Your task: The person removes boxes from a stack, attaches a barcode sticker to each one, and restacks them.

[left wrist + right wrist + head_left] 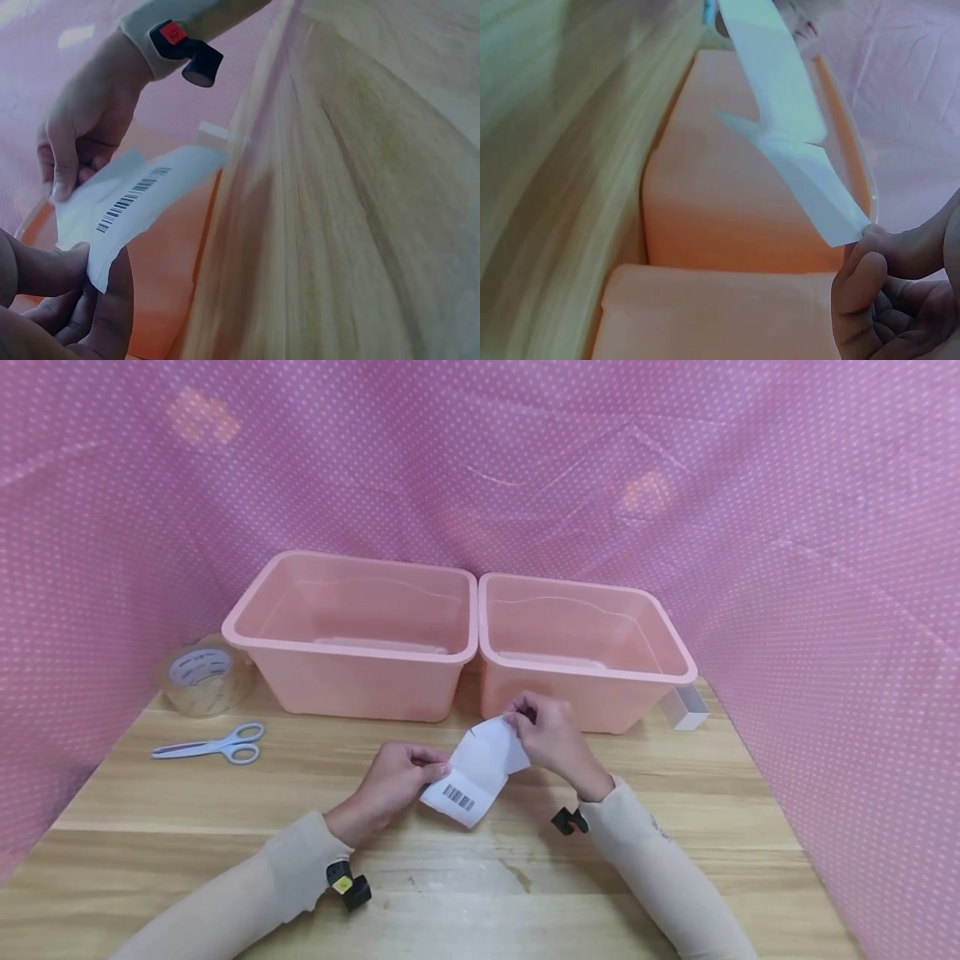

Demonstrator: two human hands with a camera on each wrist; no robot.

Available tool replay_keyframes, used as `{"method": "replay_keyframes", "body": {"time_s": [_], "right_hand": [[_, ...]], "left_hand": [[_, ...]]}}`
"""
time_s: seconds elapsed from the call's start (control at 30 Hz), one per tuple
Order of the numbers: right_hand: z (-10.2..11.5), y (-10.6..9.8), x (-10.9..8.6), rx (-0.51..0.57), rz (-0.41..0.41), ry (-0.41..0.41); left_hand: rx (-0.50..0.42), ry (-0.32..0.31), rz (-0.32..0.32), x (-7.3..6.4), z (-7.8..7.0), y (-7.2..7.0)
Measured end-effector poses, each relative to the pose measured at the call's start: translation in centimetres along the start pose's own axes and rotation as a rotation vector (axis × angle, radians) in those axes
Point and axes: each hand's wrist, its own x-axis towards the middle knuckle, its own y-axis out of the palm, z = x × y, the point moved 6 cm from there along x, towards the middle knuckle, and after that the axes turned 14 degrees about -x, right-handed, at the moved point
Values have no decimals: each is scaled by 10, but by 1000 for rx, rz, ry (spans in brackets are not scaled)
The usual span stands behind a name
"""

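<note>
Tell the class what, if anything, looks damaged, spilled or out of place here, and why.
The white barcoded paper held by the left hand and right hand looks odd: creased, its outline uneven rather than rectangular. On the wooden table, lower in the head view, a brownish mark stands out from the grain; stain or wear, unclear.

Left fingers pinching, right fingers curled, pinching

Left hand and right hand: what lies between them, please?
In the head view, a white sheet with a barcode spans from the left hand to the right hand.
</note>
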Motion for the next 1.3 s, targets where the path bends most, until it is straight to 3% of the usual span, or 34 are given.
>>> {"method": "replay_keyframes", "body": {"time_s": [0.17,0.37,0.53,1.0,1.3], "right_hand": [[-4,-7,2,8,-6,23],[-6,-11,3,28,7,46],[-6,-13,3,42,9,68],[1,-5,0,304,122,101],[1,0,0,411,185,118]], "left_hand": [[14,-8,-8,2,1,-1],[45,30,17,2,2,0],[133,48,62,0,3,3],[393,232,128,-10,-5,15],[453,202,152,-9,-7,14]]}}
